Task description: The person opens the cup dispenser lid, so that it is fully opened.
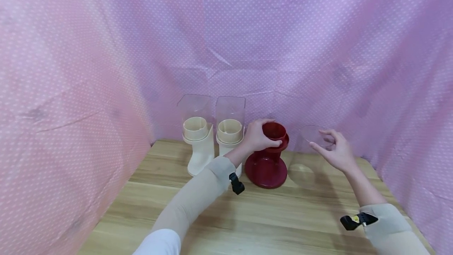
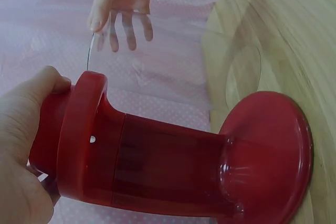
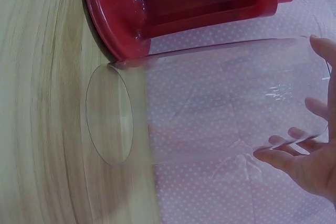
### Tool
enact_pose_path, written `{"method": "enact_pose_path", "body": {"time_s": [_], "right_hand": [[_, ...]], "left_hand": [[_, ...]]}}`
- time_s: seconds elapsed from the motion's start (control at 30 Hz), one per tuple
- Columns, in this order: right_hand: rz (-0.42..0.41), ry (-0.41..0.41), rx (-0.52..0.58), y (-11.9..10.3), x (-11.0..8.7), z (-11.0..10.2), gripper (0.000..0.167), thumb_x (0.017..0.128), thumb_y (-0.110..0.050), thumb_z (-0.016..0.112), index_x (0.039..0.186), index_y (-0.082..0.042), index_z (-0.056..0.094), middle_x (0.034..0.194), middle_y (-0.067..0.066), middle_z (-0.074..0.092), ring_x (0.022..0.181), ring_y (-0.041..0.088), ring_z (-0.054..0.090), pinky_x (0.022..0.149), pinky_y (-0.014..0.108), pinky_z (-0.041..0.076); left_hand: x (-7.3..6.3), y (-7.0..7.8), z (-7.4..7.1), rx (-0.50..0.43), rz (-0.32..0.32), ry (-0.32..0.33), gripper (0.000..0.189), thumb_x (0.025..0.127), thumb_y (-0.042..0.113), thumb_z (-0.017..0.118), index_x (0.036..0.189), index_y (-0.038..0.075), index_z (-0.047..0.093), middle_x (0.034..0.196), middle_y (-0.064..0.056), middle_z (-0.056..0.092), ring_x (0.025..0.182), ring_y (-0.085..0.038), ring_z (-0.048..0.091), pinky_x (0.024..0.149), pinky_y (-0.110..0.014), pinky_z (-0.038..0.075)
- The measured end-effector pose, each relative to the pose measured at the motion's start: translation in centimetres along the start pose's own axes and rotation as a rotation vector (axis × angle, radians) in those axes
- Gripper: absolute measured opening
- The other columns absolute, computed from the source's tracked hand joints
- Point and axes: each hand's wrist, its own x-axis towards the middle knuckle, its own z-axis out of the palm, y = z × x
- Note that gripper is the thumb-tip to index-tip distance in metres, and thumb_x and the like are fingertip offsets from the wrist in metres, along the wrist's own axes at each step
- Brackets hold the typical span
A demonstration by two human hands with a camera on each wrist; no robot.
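My left hand [image 1: 260,136] grips the red round cup [image 2: 50,129] at the top of a red dispenser stand [image 1: 267,172], thumb and fingers on opposite sides of it. In the left wrist view the cup sits in the stand's ring [image 2: 79,135], over a column and a round base. To the right, a clear open-ended cylinder [image 3: 205,103] stands upright on the table beside the red base. Thumb and fingers of my right hand [image 1: 336,150] curve around its upper rim.
Left of the red stand are two cream dispenser stands [image 1: 201,158], each with a cream round cup [image 1: 195,128] on top. Clear square-cornered containers [image 1: 231,107] rise behind those cups. Pink dotted cloth [image 1: 226,30] hangs behind and beside the wooden table [image 1: 269,219].
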Motion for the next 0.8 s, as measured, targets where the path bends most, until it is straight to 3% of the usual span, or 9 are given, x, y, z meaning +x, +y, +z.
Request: {"method": "enact_pose_path", "body": {"time_s": [0.2, 0.37, 0.47, 0.53, 0.63, 0.73, 0.8], "right_hand": [[-0.021, -0.003, -0.001, 0.1, 0.0, -0.1, 0.059, 0.095, -0.031, 0.081, 0.141, -0.001, 0.060, 0.145, 0.030, 0.053, 0.125, 0.058, 0.060, 0.078, 0.001, 0.041], [-0.022, -0.014, 0.001, 0.0, -0.1, -0.3, 0.058, 0.095, -0.030, 0.081, 0.140, -0.001, 0.059, 0.146, 0.030, 0.052, 0.127, 0.059, 0.059, 0.080, 0.002, 0.041], [-0.007, -0.026, 0.004, -0.1, -0.2, -0.5, 0.059, 0.096, -0.030, 0.080, 0.141, -0.001, 0.058, 0.147, 0.030, 0.052, 0.128, 0.059, 0.058, 0.086, 0.018, 0.055], [0.005, -0.043, 0.002, -0.3, -0.1, -0.6, 0.061, 0.096, -0.031, 0.080, 0.144, 0.000, 0.056, 0.149, 0.031, 0.050, 0.130, 0.059, 0.056, 0.094, 0.039, 0.061], [0.024, -0.082, -0.013, -0.4, 0.1, -0.8, 0.065, 0.098, -0.037, 0.077, 0.148, -0.002, 0.054, 0.153, 0.033, 0.046, 0.134, 0.059, 0.054, 0.101, 0.067, 0.053], [0.029, -0.109, -0.050, -0.4, 0.4, -1.1, 0.068, 0.099, -0.042, 0.075, 0.149, -0.003, 0.052, 0.154, 0.034, 0.045, 0.134, 0.059, 0.053, 0.100, 0.070, 0.050], [0.003, -0.094, -0.087, -0.5, 0.5, -1.2, 0.067, 0.098, -0.043, 0.075, 0.147, -0.002, 0.055, 0.149, 0.034, 0.048, 0.125, 0.054, 0.056, 0.096, 0.063, 0.050]], "left_hand": [[0.2, -0.4, 0.1, 0.021, -0.051, -0.031, 0.073, 0.080, 0.031, 0.094, 0.145, 0.012, 0.066, 0.136, -0.010, 0.070, 0.124, -0.025, 0.067, 0.095, -0.028, 0.059], [0.2, -0.5, 0.1, 0.106, -0.027, -0.048, 0.075, 0.081, 0.035, 0.091, 0.147, 0.012, 0.064, 0.140, -0.008, 0.070, 0.126, -0.025, 0.066, 0.100, -0.031, 0.058], [0.0, 0.0, -0.1, 0.152, 0.013, -0.077, 0.081, 0.083, 0.037, 0.090, 0.152, 0.011, 0.058, 0.148, -0.009, 0.065, 0.134, -0.027, 0.062, 0.104, -0.035, 0.058], [-0.3, 0.5, -0.4, 0.213, 0.051, -0.091, 0.088, 0.082, 0.039, 0.092, 0.156, 0.012, 0.053, 0.156, -0.010, 0.058, 0.142, -0.029, 0.056, 0.109, -0.039, 0.057], [-1.3, 1.4, -1.2, 0.316, 0.143, -0.086, 0.098, 0.078, 0.042, 0.095, 0.159, 0.015, 0.048, 0.166, -0.012, 0.046, 0.151, -0.031, 0.046, 0.114, -0.045, 0.054], [-2.8, 2.3, -2.5, 0.370, 0.269, -0.059, 0.100, 0.076, 0.041, 0.097, 0.159, 0.016, 0.048, 0.168, -0.015, 0.042, 0.154, -0.034, 0.042, 0.116, -0.052, 0.052], [-3.9, 2.8, -3.7, 0.359, 0.352, -0.037, 0.098, 0.075, 0.037, 0.098, 0.158, 0.016, 0.050, 0.168, -0.016, 0.042, 0.155, -0.037, 0.040, 0.117, -0.057, 0.050]]}}
